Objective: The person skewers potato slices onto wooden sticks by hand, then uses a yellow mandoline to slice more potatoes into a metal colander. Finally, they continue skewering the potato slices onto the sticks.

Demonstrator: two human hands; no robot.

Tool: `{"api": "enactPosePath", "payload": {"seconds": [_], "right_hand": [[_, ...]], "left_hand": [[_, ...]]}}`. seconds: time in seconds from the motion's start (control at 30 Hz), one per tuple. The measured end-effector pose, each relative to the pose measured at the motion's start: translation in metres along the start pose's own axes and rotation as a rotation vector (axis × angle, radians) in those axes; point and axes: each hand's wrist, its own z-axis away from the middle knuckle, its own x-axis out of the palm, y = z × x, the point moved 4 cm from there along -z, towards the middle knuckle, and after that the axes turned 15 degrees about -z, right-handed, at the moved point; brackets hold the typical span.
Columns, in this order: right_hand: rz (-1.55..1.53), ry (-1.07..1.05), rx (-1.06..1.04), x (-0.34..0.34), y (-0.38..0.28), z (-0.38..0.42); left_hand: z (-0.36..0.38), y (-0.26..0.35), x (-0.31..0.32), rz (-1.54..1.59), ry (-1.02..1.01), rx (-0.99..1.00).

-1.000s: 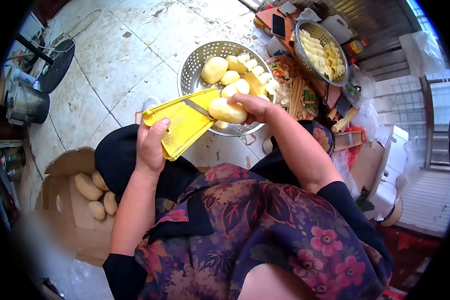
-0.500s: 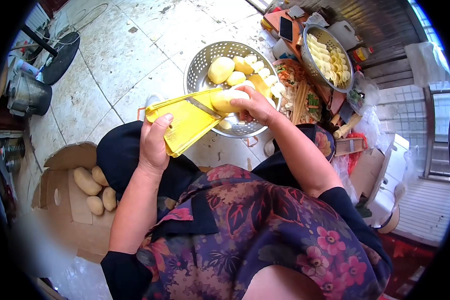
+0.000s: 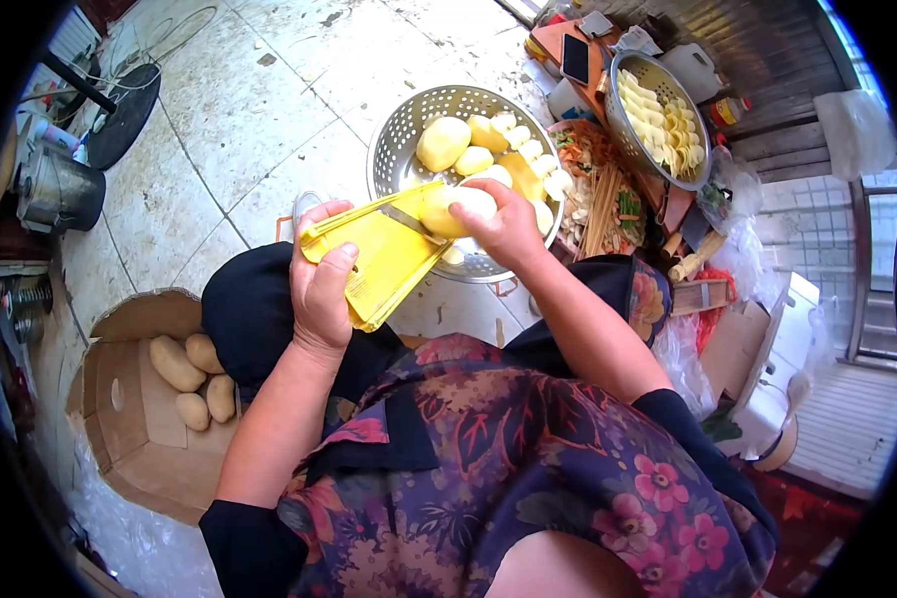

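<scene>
My left hand (image 3: 321, 284) is closed around the end of a yellow mandoline slicer (image 3: 384, 269), thumb on its top face. The slicer tilts over my lap, its metal blade (image 3: 415, 221) facing up. In my right hand (image 3: 503, 227), a peeled potato (image 3: 443, 211) is gripped and lies against the slicer's far end, beside the blade. Right behind it stands a perforated metal colander (image 3: 387, 149) on the floor. Whole peeled potatoes (image 3: 443, 144) and smaller pale pieces (image 3: 558, 183) lie in it. The slicer's underside is hidden.
At my left, a cardboard box (image 3: 159, 478) holds several unpeeled potatoes (image 3: 175, 365). A second colander (image 3: 616, 100) with potato slices (image 3: 658, 122) stands at the back right. Near it are a phone (image 3: 575, 58), wooden skewers (image 3: 598, 207) and plastic bags (image 3: 743, 244).
Both hands, the slicer and the potato have shifted slightly right and toward me in view. The potato stays against the slicer; the surroundings shift slightly as the view moves.
</scene>
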Motion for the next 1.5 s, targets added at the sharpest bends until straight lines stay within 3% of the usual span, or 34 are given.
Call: {"api": "enactPosePath", "payload": {"seconds": [0.2,0.3,0.4,0.5,0.6,0.67,0.77,0.87,1.0,1.07,1.17,1.2,1.3,1.33,1.4,1.5], "right_hand": [[0.130,-0.038,-0.280,0.009,-0.048,0.037],[0.059,0.018,0.046,0.003,-0.013,0.014],[0.042,0.086,0.217,-0.002,0.028,-0.018],[0.076,0.033,0.216,0.000,0.014,-0.008],[0.020,-0.072,-0.129,0.012,-0.049,0.029],[0.004,-0.081,-0.213,0.015,-0.047,0.029],[0.005,0.038,0.267,0.001,0.014,-0.007],[-0.054,0.026,0.320,-0.002,0.034,-0.017],[0.036,-0.132,-0.158,0.015,-0.059,0.027],[0.136,-0.069,-0.166,0.014,-0.044,0.020],[-0.002,-0.002,0.324,-0.001,0.039,-0.023],[-0.003,-0.002,0.324,0.000,0.034,-0.021],[0.055,-0.084,0.077,0.012,-0.026,0.002],[0.116,-0.102,-0.186,0.017,-0.049,0.018],[0.170,-0.132,-0.256,0.022,-0.057,0.023],[0.145,-0.040,0.243,0.003,0.014,-0.018]], "left_hand": [[0.002,-0.001,0.003,0.030,0.018,-0.017],[0.004,0.001,0.006,0.027,0.018,0.014],[0.003,0.003,0.006,0.068,0.014,-0.009],[0.006,0.002,0.005,-0.005,0.045,0.014],[0.008,-0.001,0.005,0.011,0.028,-0.008],[0.009,-0.002,0.005,0.002,0.022,-0.010],[0.007,-0.004,0.003,-0.021,0.005,0.009],[0.005,-0.002,0.004,-0.016,0.007,0.020],[0.008,0.002,0.008,-0.015,0.040,0.030],[0.007,0.001,0.007,-0.028,0.039,0.018],[0.004,0.001,0.005,-0.045,0.031,0.025],[0.005,0.000,0.004,-0.056,0.023,0.026],[0.005,0.001,0.006,-0.025,0.061,0.020],[0.006,0.000,0.006,-0.025,0.060,0.012],[0.007,0.001,0.005,0.001,0.018,0.035],[0.006,0.002,0.005,-0.047,0.025,0.037]]}}
